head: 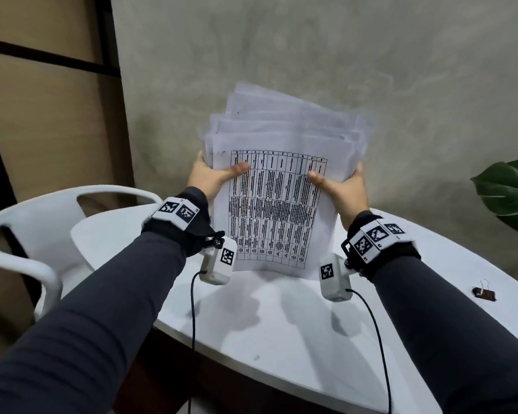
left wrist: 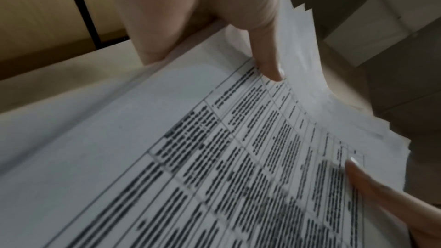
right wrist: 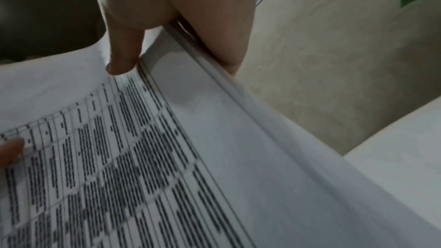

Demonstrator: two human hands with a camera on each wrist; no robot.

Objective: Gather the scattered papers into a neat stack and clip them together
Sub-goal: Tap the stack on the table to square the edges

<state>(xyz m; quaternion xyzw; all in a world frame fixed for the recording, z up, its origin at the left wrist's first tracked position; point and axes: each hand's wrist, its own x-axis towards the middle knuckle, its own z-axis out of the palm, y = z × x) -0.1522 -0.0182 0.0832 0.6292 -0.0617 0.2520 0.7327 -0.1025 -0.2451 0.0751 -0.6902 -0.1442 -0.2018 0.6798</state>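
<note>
Head: papers (head: pixel 277 186) upright on table (head: pixel 281 324), tops uneven, left hand (head: pixel 213 177) and right hand (head: pixel 340 189) gripping the sides, clip (head: pixel 485 292) apart at right; left wrist: thumb (left wrist: pixel 267 52) pressing the front sheet; right wrist: thumb (right wrist: pixel 124 54) in front, fingers (right wrist: pixel 222 25) behind.

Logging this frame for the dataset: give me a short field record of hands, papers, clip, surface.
left hand: grips papers' left edge, thumb on front sheet
right hand: grips right edge, thumb on front
papers: upright bundle, bottom edge at the table, top edges fanned, uneven
front sheet: printed table
binder clip: on table, right of the right arm, untouched
table: white, round
</note>
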